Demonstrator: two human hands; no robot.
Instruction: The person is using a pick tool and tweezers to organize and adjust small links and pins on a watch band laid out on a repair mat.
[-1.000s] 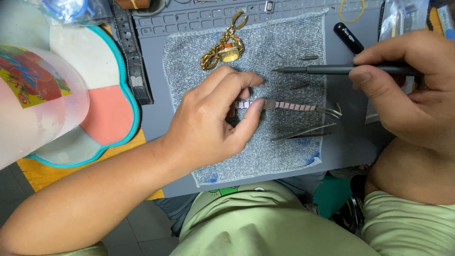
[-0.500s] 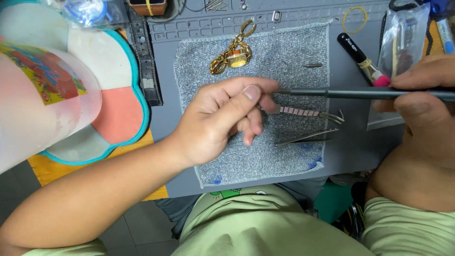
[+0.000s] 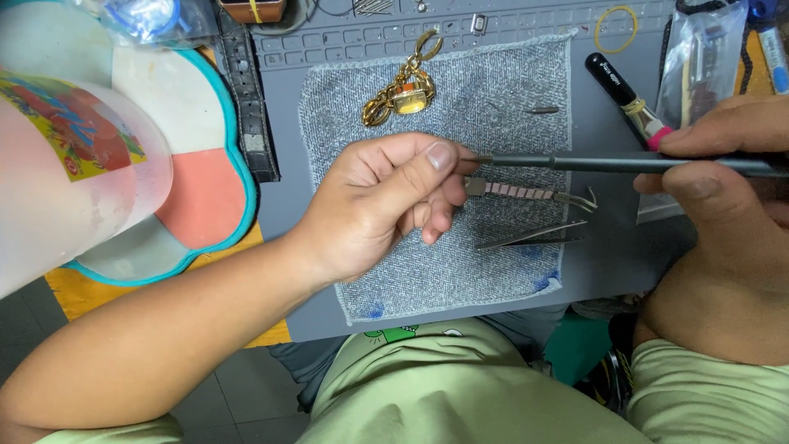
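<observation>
Leftmost, a translucent plastic jug with a colourful label stands on a flower-shaped teal-rimmed tray, well apart from the work. Next, the left hand rests on the grey woven cloth, its fingers curled and its thumb and fingertips pinching one end of a pink-and-silver metal watch bracelet, seemingly to steady it. Beside the bracelet lie slim steel tweezers, within easy reach. Farther right, the right hand is closed around a thin dark rod-like tool, held level with its tip at the pinched end.
</observation>
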